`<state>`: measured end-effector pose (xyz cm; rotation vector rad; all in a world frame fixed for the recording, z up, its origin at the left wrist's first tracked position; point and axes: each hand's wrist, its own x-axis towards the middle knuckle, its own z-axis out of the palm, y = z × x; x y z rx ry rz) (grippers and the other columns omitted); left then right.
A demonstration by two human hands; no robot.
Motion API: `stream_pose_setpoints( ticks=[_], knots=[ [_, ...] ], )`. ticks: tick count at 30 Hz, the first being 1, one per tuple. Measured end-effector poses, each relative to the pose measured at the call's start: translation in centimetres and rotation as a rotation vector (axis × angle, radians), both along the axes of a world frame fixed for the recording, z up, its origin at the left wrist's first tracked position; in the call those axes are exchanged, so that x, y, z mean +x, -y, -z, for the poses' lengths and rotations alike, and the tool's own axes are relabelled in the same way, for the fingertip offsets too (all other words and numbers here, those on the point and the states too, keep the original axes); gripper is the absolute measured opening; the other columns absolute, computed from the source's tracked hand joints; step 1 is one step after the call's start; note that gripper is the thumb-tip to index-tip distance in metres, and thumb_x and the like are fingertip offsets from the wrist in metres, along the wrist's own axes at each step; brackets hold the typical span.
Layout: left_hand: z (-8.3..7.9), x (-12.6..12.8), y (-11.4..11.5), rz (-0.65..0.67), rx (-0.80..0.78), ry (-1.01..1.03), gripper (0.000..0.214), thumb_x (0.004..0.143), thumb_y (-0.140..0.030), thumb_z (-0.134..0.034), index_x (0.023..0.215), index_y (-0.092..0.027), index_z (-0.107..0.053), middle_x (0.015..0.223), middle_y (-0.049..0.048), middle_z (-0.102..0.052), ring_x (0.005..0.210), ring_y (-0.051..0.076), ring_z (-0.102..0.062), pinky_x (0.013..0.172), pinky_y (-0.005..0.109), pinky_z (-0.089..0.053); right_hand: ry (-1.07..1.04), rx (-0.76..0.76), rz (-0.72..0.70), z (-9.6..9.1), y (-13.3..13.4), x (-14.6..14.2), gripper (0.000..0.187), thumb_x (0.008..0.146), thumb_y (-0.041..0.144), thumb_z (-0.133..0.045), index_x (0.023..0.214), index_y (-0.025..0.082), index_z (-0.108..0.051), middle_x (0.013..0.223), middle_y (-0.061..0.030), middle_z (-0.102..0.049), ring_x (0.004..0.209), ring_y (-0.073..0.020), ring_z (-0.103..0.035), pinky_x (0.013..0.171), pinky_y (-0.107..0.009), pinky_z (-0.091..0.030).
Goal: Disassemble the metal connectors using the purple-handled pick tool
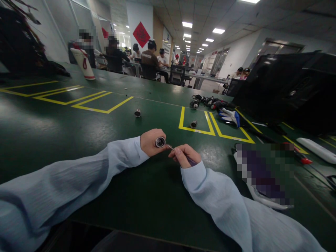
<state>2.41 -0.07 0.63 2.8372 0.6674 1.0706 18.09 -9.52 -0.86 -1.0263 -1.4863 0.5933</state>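
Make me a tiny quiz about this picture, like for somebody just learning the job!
1. True or false: the left hand holds a round metal piece.
2. Which hand holds the thin tool? a) the left hand b) the right hand c) neither
3. Fill in the colour: the tape on the green table is ____.

Key: 1. True. 2. b. 3. Yellow.

The left sleeve and right sleeve are long, loose and pale blue, the thin cloth finely streaked and softly creased. Plain cuffs end at the wrists; left grip and right grip are bare.
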Motion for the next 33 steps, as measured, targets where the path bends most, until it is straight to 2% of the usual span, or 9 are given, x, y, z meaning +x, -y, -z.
stream_pose_setpoints(
  ticks=[3, 14, 25, 33],
  knots=[
    [0.1, -0.1, 0.4, -0.050, -0.056, 0.025, 0.029, 0.075, -0.043, -0.055, 0.065, -0.016, -0.049, 0.061, -0.0007, -0.049, 0.054, 0.010, -0.046, 0.051, 0.021, -0.036, 0.044, 0.035, 0.021, 0.2, -0.1, 0.0, 0.024, 0.080, 0.034, -0.048, 0.066, 0.019, -0.060, 0.062, -0.0023, -0.061, 0.053, -0.0125, -0.053, 0.053, -0.027, -0.043],
    [0.0, 0.1, 1.0, -0.214, -0.061, 0.038, 0.033, 0.074, -0.049, -0.054, 0.069, -0.016, -0.049, 0.061, -0.0021, -0.051, 0.055, 0.009, -0.048, 0.051, 0.020, -0.036, 0.159, 0.137, -0.021, 0.4, -0.4, 0.2, 0.020, 0.082, 0.031, -0.047, 0.069, 0.021, -0.058, 0.064, -0.0022, -0.060, 0.058, -0.0137, -0.054, 0.058, -0.028, -0.043],
    [0.0, 0.0, 1.1, -0.225, -0.066, 0.004, 0.031, 0.073, -0.048, -0.055, 0.070, -0.017, -0.049, 0.061, -0.0028, -0.053, 0.054, 0.009, -0.049, 0.051, 0.020, -0.036, 0.207, 0.276, 0.003, 0.3, -0.7, -0.7, 0.012, 0.077, 0.023, -0.052, 0.066, 0.022, -0.053, 0.065, -0.0023, -0.061, 0.064, -0.0155, -0.057, 0.064, -0.030, -0.044],
    [0.3, 0.0, 1.1, -0.200, -0.085, 0.042, 0.030, 0.073, -0.047, -0.056, 0.072, -0.017, -0.051, 0.063, -0.0021, -0.054, 0.055, 0.009, -0.050, 0.052, 0.020, -0.037, 0.262, 0.263, 0.011, -0.1, -0.4, -0.6, 0.009, 0.077, 0.022, -0.053, 0.068, 0.022, -0.053, 0.067, -0.0028, -0.062, 0.065, -0.0156, -0.057, 0.065, -0.031, -0.045]
  ],
)
